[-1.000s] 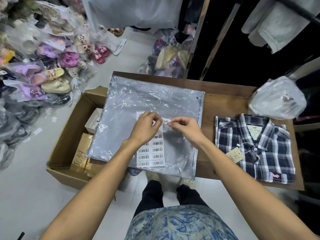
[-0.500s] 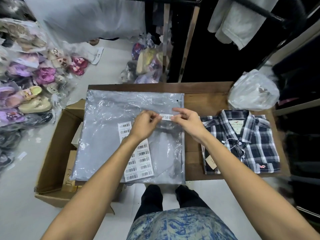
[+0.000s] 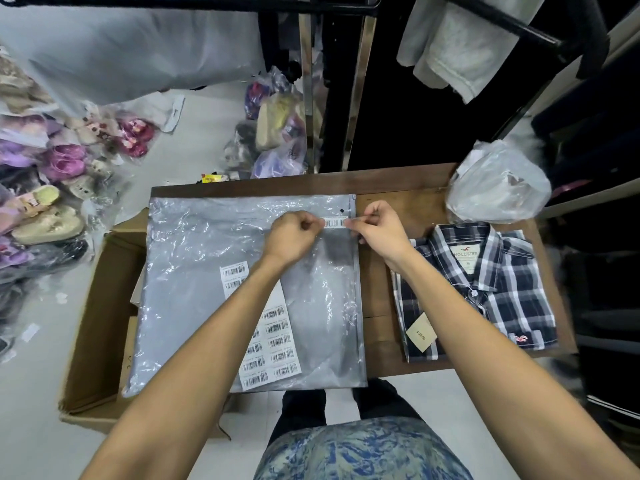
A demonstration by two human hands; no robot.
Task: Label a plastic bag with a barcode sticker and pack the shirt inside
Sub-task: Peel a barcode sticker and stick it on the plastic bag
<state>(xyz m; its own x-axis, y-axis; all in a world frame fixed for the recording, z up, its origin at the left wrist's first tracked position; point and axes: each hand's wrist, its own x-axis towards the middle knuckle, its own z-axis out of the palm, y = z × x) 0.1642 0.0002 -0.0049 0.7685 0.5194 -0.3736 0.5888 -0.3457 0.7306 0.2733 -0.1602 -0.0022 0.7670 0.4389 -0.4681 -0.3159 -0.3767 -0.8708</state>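
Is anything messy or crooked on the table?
A little. The plastic bag hangs off the table's left edge over the cardboard box, and the barcode sheet on it lies tilted. The plaid shirt is neatly folded.

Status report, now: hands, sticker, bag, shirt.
Left hand and right hand pinch barcode sticker by its ends, over plastic bag far right corner. Shirt folded on table, unpacked. Sticker sheet lies on bag.
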